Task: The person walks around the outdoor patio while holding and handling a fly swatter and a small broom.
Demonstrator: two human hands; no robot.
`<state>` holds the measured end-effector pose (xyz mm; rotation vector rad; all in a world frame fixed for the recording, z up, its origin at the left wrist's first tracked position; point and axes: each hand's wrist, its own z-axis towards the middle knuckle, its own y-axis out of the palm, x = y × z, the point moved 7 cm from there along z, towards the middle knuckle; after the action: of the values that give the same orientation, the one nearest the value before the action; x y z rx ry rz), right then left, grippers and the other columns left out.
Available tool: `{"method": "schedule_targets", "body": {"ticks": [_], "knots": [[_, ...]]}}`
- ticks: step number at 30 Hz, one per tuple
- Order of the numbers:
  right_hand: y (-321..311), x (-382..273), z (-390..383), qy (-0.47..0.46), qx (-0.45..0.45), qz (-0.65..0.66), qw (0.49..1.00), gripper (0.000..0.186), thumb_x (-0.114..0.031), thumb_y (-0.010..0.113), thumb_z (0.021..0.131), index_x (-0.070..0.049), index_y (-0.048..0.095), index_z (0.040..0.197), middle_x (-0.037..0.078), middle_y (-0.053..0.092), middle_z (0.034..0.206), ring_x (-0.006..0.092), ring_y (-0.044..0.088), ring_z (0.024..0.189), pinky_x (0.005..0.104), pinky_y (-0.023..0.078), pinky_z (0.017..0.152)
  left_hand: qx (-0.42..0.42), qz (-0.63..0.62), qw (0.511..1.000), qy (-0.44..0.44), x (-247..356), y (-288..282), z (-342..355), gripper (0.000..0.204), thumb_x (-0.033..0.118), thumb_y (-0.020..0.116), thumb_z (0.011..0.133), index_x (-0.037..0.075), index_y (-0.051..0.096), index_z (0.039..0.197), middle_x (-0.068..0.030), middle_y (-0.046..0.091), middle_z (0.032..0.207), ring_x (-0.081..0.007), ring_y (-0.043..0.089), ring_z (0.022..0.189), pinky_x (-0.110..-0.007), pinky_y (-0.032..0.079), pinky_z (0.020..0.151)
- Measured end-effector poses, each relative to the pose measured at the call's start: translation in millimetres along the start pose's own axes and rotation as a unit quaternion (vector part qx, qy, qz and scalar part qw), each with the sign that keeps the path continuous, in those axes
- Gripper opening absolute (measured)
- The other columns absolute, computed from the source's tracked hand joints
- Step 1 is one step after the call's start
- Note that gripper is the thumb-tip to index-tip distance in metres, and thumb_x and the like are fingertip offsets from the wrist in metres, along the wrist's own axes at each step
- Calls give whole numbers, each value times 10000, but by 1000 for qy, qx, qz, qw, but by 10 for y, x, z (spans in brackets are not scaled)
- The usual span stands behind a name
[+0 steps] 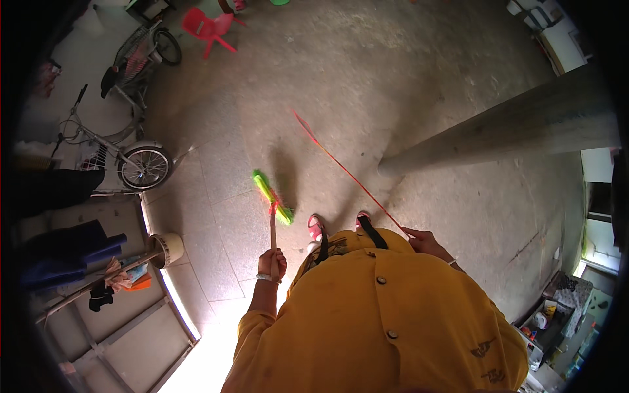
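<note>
Grey floor (445, 78) spreads wide, with a thick pillar (504, 124) standing at the right and a bicycle (124, 156) at the left. Dark figures (485, 348) mark the yellow shirt (341, 311) — too small for clear reading. The left hand (272, 263) is closed around a broom (271, 198) — its green head lies left of the sandals (315, 229); the right hand (426, 243) grips a thin red stick (357, 180), slanting forward.

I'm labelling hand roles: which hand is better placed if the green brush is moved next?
Probably the left: the left hand already grips the handle of the green brush, while the right hand holds a thin red rod.
</note>
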<state>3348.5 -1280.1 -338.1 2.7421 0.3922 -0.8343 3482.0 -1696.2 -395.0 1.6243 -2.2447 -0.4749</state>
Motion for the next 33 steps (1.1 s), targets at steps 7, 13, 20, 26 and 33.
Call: {"method": "schedule_targets", "body": {"ticks": [7, 13, 20, 26, 33], "knots": [[-222, 280, 107, -54, 27, -158, 986, 399, -109, 517, 791, -43, 484, 1183, 79, 607, 734, 92, 553, 653, 234, 455, 599, -57, 43, 997, -33, -169, 331, 111, 121, 142, 450, 816, 21, 455, 818, -7, 471, 612, -90, 452, 475, -204, 407, 442], [-372, 251, 83, -21, 55, -337, 940, 315, -196, 570, 786, 7, 581, 1027, 113, 636, 843, 121, 583, 759, 253, 467, 700, -104, 195, 975, 35, -228, 327, 387, 96, -63, 408, 777, -13, 476, 823, -40, 479, 678, -95, 466, 557, -202, 400, 500], [-277, 29, -73, -4, 47, -301, 952, 316, -242, 567, 783, 16, 607, 961, 112, 639, 800, 151, 589, 753, 272, 461, 702, -45, 229, 972, 43, -311, 412, 457, 120, -68, 384, 778, -10, 487, 760, -40, 476, 647, -101, 456, 519, -208, 397, 469], [-479, 226, 145, -27, 87, -422, 902, 201, -194, 564, 722, -33, 652, 803, 92, 622, 696, 154, 581, 690, 307, 448, 649, -17, 203, 978, 48, -365, 460, 446, 112, -48, 381, 791, -9, 479, 753, -39, 462, 612, -108, 443, 494, -213, 387, 444], [-790, 562, 428, -69, 66, -403, 910, 193, -182, 573, 706, -23, 654, 780, 88, 630, 705, 152, 585, 661, 296, 456, 623, -2, 208, 978, 33, -393, 430, 478, 147, 151, 448, 821, 18, 473, 765, -79, 494, 603, -161, 476, 479, -261, 416, 430]]}}
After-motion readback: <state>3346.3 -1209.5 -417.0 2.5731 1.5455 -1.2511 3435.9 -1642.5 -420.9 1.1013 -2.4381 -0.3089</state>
